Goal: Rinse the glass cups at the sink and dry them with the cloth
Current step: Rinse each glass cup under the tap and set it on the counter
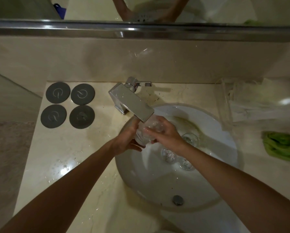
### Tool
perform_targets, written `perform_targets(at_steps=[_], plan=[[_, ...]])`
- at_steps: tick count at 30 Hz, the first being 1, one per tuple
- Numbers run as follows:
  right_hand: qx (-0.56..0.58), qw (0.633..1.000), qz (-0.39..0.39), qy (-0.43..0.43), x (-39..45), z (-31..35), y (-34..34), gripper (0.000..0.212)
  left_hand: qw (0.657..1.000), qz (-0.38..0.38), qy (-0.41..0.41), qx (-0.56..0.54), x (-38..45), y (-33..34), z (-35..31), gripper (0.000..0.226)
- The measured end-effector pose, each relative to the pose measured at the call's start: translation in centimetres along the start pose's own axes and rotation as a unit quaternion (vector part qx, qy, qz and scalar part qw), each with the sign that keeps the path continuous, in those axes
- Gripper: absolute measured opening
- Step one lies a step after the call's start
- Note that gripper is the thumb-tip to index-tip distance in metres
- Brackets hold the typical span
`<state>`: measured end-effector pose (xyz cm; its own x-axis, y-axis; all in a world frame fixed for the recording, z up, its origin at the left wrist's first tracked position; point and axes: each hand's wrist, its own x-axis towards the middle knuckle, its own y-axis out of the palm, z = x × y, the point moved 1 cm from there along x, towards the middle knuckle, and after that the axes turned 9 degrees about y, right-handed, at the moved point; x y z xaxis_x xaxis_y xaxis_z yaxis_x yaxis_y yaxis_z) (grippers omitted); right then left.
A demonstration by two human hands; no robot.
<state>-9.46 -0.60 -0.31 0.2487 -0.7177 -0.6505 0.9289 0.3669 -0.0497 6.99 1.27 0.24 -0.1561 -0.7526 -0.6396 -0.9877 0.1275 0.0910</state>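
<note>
A clear glass cup is held under the spout of the chrome tap, above the left part of the white sink. My left hand cups it from below and the left. My right hand grips it from the right, fingers over its side. Three more glass cups stand in the basin: one behind my right wrist, one and one partly under my right forearm. A green cloth lies on the counter at the right edge.
Four dark round coasters lie on the marble counter left of the tap. A clear plastic bag sits at the back right. The sink's overflow cap is on the near wall. A mirror with a metal ledge runs along the back.
</note>
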Motion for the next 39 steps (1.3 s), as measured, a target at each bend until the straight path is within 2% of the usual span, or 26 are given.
perform_targets(at_steps=[3,5,7,8,10,12,14,16,18,19,21,23,26,29,31,33,34,36,38,39], plan=[[0.134,0.986,-0.011,0.101,-0.2,-0.2,0.9,0.049,0.997,-0.002,0.067,-0.032,0.4,-0.1,1.0,0.039],[0.206,0.967,0.020,0.147,-0.1,0.0,1.8,0.046,0.986,-0.040,0.162,0.021,0.6,0.1,1.3,0.045],[0.217,0.955,0.048,0.197,-0.3,0.6,2.3,0.064,0.968,-0.067,0.222,0.095,0.5,0.3,1.2,0.061],[0.184,0.959,0.043,0.212,0.0,0.7,2.3,0.073,0.967,-0.073,0.225,0.091,0.5,0.3,1.0,0.065],[0.121,0.970,0.031,0.206,0.6,0.8,2.1,0.079,0.974,-0.092,0.200,0.044,0.7,0.4,0.7,0.057],[0.080,0.984,0.036,0.156,0.8,1.0,1.7,0.070,0.987,-0.102,0.128,0.006,0.9,0.3,0.5,0.038],[0.030,0.995,0.049,0.084,0.7,1.3,1.5,0.055,0.994,-0.084,0.058,-0.041,1.0,0.2,0.6,0.035],[0.004,0.998,0.046,0.053,0.7,1.4,1.4,0.047,0.995,-0.064,0.027,-0.070,0.9,0.1,0.7,0.037],[0.014,0.996,0.035,0.086,0.9,1.3,1.2,0.052,0.995,-0.060,0.055,-0.050,0.8,0.4,0.6,0.044],[0.039,0.992,0.033,0.119,0.8,1.4,1.3,0.058,0.994,-0.067,0.086,-0.006,0.8,0.5,0.6,0.055],[0.127,0.975,0.023,0.183,0.8,1.5,1.6,0.063,0.975,-0.085,0.180,0.094,0.3,0.8,0.7,0.068],[0.221,0.947,0.010,0.233,0.6,1.8,1.8,0.062,0.961,-0.077,0.248,0.099,-0.3,1.1,0.6,0.070],[0.283,0.922,-0.001,0.263,0.3,2.0,1.8,0.055,0.957,-0.064,0.269,0.089,-0.4,1.3,0.6,0.053],[0.225,0.944,0.006,0.242,-0.3,2.4,2.0,0.051,0.968,-0.119,0.193,0.104,0.6,0.9,0.6,0.020],[0.186,0.963,0.012,0.193,-0.5,2.5,2.5,0.044,0.985,-0.126,0.113,0.043,1.3,0.6,0.6,0.030],[0.132,0.978,-0.008,0.159,-0.2,2.3,2.6,0.040,0.994,-0.077,0.064,-0.036,1.3,0.2,0.4,0.030],[0.119,0.979,-0.017,0.163,-0.1,2.1,2.5,0.044,0.995,-0.046,0.060,-0.063,1.1,0.2,0.3,0.027],[0.159,0.965,-0.004,0.207,0.0,2.1,2.1,0.057,0.995,-0.015,0.095,-0.037,0.7,0.2,0.6,0.049],[0.237,0.934,0.024,0.265,0.0,2.3,1.5,0.057,0.981,-0.046,0.172,0.080,0.5,0.4,1.4,0.078],[0.250,0.926,0.029,0.282,-0.2,2.5,1.2,0.055,0.967,-0.069,0.215,0.118,0.4,0.5,1.7,0.081]])
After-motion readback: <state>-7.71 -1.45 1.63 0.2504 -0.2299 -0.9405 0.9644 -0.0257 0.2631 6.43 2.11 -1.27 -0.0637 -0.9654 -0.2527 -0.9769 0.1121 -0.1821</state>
